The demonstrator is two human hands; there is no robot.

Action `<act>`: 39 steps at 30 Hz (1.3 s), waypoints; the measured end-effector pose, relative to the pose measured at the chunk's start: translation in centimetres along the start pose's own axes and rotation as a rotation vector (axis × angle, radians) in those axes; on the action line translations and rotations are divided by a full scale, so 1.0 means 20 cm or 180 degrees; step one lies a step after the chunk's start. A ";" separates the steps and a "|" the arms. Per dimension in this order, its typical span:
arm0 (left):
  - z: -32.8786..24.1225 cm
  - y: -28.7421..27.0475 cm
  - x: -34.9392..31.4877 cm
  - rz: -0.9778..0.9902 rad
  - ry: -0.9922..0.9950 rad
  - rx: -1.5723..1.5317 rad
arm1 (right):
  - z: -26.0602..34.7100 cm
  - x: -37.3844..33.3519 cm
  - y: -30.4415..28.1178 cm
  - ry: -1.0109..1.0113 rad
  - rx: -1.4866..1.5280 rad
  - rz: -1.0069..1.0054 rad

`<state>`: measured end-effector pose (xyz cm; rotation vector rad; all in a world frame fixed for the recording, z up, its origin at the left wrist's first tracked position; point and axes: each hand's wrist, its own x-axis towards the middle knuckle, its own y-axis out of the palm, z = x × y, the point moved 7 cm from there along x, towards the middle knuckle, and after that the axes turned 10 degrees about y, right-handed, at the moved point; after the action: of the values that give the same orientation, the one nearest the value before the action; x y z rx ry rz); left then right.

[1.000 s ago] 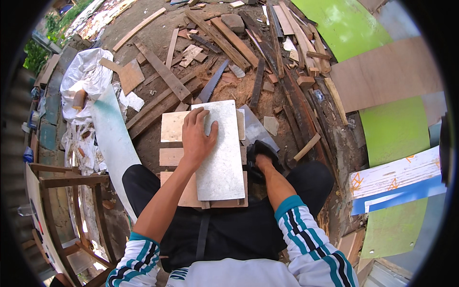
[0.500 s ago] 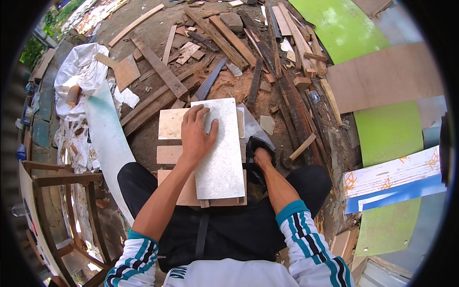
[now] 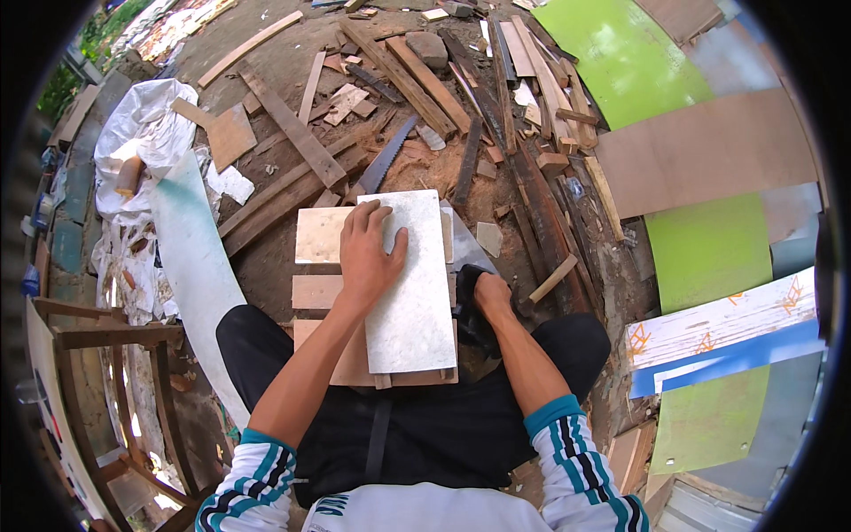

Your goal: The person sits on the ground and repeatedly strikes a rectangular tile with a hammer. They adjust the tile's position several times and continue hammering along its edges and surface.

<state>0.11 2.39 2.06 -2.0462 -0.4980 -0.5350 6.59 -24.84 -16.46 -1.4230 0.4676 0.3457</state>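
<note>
My left hand (image 3: 370, 253) lies flat with its fingers spread on a whitish, speckled rectangular board (image 3: 412, 293). Under this board is a small wooden slatted stand (image 3: 319, 291), set between my knees. On the stand's right side, my right hand (image 3: 493, 293) is wrapped round the black handle (image 3: 472, 310) of a handsaw. Its grey blade (image 3: 466, 244) slants away from the handle at the board's right edge, and part of it is hidden behind the board. Another saw blade (image 3: 388, 160), dark bluish with visible teeth, lies on the ground beyond the board.
Wood offcuts and planks (image 3: 292, 129) litter the ground ahead. A long pale sheet (image 3: 191, 257) and a white sack (image 3: 146, 133) lie to my left, near a wooden frame (image 3: 115, 335). Green panels (image 3: 709, 248) and a brown plywood sheet (image 3: 709, 151) are on the right.
My right hand has drawn the saw handle slightly back toward me, and its forearm has shifted a little right. My left hand stays on the board. The view has tilted slightly.
</note>
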 end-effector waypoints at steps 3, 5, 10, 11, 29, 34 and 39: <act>0.00 0.00 -0.01 -0.0106 -0.0161 -0.0024 | -0.02 -0.06 -0.05 0.0250 0.0023 0.0073; 0.00 0.00 -0.01 -0.0113 -0.0335 -0.0089 | 0.03 -0.09 -0.13 0.0174 0.0013 0.0156; 0.05 0.00 -0.02 -0.0004 -0.0516 -0.0223 | 0.17 -0.16 -0.50 0.0160 0.0152 -0.0317; 0.05 0.00 -0.01 0.0047 -0.0681 -0.0338 | 0.18 -0.16 -0.55 -0.0045 0.0510 -0.0328; 0.06 -0.06 -0.01 0.0406 -0.1418 0.0305 | 0.52 -0.42 -0.75 -0.1500 0.3319 -0.0148; -0.08 -0.02 0.03 0.0213 0.0134 0.0157 | 0.64 -0.46 -0.72 -0.1722 0.3357 0.0024; -0.09 0.02 0.03 0.0488 0.0283 -0.0370 | 0.69 -0.49 -0.75 -0.2275 0.3164 -0.0415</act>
<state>0.55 0.73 3.02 -2.1397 -0.2596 -0.5708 7.06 -12.45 2.58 -0.3048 -0.0704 0.4061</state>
